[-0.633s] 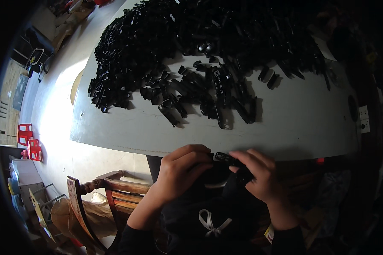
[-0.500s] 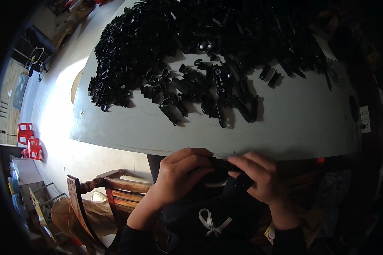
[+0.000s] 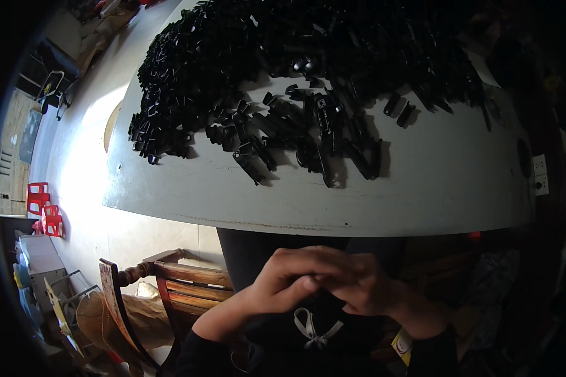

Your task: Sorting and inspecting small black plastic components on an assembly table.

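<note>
Hands overlapping, palms hidden, black pile cropped

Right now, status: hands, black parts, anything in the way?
Left hand and right hand together, short of the table. Black parts heaped on it, some scattered nearer. Overlapping hands block view; anything between them hidden.

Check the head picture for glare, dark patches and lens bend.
Head view: glare whites out the floor at left; the pile of black parts sinks into darkness toward the top; the table's near edge looks bowed, perhaps partly by the lens; left hand and right hand overlap in dim light.
</note>
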Demonstrator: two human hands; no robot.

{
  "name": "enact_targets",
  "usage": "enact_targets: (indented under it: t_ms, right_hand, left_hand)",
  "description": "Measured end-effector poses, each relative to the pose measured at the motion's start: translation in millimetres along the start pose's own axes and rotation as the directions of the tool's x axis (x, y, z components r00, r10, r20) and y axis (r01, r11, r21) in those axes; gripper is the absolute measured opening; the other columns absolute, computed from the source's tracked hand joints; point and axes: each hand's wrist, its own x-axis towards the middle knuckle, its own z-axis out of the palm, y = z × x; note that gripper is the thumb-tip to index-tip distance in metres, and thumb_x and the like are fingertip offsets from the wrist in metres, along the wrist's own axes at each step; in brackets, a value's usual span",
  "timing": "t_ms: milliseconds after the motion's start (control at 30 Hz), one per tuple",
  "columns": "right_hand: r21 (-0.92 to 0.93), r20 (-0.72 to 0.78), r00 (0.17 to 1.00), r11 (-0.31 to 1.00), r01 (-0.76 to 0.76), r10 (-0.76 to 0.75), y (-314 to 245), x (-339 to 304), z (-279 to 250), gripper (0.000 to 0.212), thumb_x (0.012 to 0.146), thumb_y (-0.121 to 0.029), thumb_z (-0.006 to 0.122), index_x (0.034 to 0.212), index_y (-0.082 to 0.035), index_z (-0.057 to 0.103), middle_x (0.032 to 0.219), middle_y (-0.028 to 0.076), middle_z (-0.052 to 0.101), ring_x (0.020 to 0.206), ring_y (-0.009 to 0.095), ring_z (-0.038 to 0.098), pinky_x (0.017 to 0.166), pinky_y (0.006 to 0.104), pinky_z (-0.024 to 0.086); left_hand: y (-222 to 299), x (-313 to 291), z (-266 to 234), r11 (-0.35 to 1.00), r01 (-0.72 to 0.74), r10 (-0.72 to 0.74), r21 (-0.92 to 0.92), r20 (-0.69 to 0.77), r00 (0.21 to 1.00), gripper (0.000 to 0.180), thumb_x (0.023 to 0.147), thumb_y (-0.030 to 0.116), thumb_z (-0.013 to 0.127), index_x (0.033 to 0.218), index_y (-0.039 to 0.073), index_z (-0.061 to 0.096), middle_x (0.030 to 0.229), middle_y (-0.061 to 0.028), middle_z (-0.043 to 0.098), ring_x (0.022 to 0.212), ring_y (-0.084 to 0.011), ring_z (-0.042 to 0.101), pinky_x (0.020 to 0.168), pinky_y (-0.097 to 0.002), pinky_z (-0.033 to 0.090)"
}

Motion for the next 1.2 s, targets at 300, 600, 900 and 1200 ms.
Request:
enact_targets:
  t_ms: [300,600,900,1200]
  right_hand:
    - [-0.298,0.043,0.999,0.954,-0.020,0.034,9,15,1,0.016,0.082,-0.012,0.062,0.097,-0.007,0.062,0.090,0.009,0.061,0.082,0.022,0.065,0.064,0.0334,0.055]
    - [-0.773,0.072,0.992,0.622,0.123,-0.106,104,72,-36,0.017,0.075,-0.009,0.062,0.091,-0.012,0.069,0.073,-0.001,0.051,0.070,0.014,0.054,0.055,0.0291,0.044]
    - [-0.669,0.166,0.985,0.728,0.154,-0.056,99,67,-40,0.016,0.073,-0.004,0.058,0.085,-0.008,0.068,0.070,0.001,0.053,0.069,0.016,0.057,0.056,0.0298,0.047]
    - [-0.642,0.143,0.985,0.766,0.021,0.093,89,63,-40,0.019,0.068,0.007,0.056,0.082,-0.003,0.064,0.075,0.004,0.057,0.072,0.023,0.060,0.060,0.0330,0.050]
  left_hand:
    - [-19,6,-11,0.942,-0.050,0.059,0.332,-0.016,0.998,0.059,0.096,0.051,0.040,0.104,-0.003,0.062,0.115,-0.0237,0.061,0.107,-0.0354,0.061,0.093,-0.0409,0.045]
    - [-47,60,-47,0.258,0.050,0.244,0.965,-0.115,0.963,0.021,0.076,0.001,0.064,0.096,0.005,0.065,0.087,-0.0083,0.059,0.078,-0.0280,0.062,0.066,-0.0360,0.051]
    - [-43,35,-52,0.101,0.050,0.149,0.994,-0.064,0.987,0.011,0.076,0.009,0.062,0.085,0.007,0.058,0.078,-0.0070,0.056,0.074,-0.0251,0.060,0.062,-0.0366,0.049]
    - [-36,21,-51,0.127,0.053,0.164,0.990,-0.074,0.984,0.014,0.075,0.010,0.062,0.089,0.006,0.059,0.080,-0.0065,0.054,0.078,-0.0245,0.058,0.061,-0.0355,0.049]
